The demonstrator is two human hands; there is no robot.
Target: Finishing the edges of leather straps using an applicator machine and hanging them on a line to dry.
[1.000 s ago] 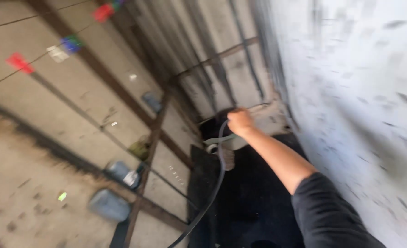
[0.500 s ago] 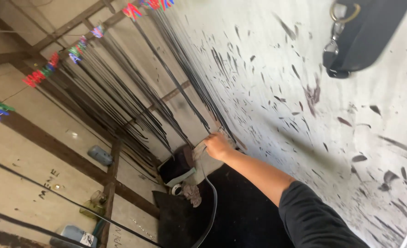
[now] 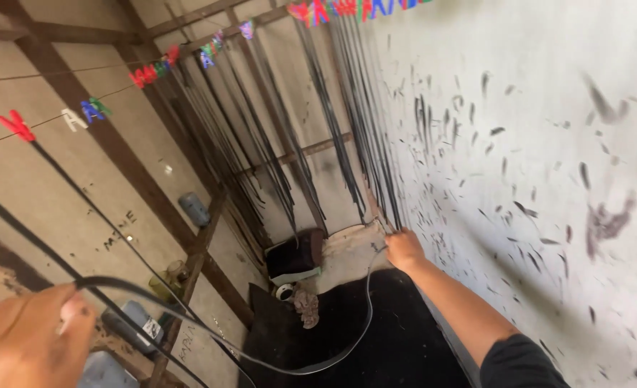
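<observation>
My right hand (image 3: 405, 250) reaches out low beside the white wall and is closed on one end of a long thin black strip (image 3: 365, 316). The strip sags in a loop over the dark mat and rises to my left hand (image 3: 31, 338), close to the camera at the bottom left, which pinches its other end. Many similar black strips (image 3: 347, 122) hang straight down from coloured pegs (image 3: 326, 10) on lines overhead. My right hand is just below the lowest ends of the strips nearest the wall.
A white wall (image 3: 548, 144) flecked with dark smears runs along the right. A black mat (image 3: 376, 338) covers the floor ahead, with a dark box (image 3: 295, 256) and a rag at its far end. Wooden battens and blue-grey containers (image 3: 194, 208) line the left wall.
The view has tilted upward and my left hand has come into view holding the strip's near end. My right hand has lifted from the dark box toward the hanging strips by the wall.
</observation>
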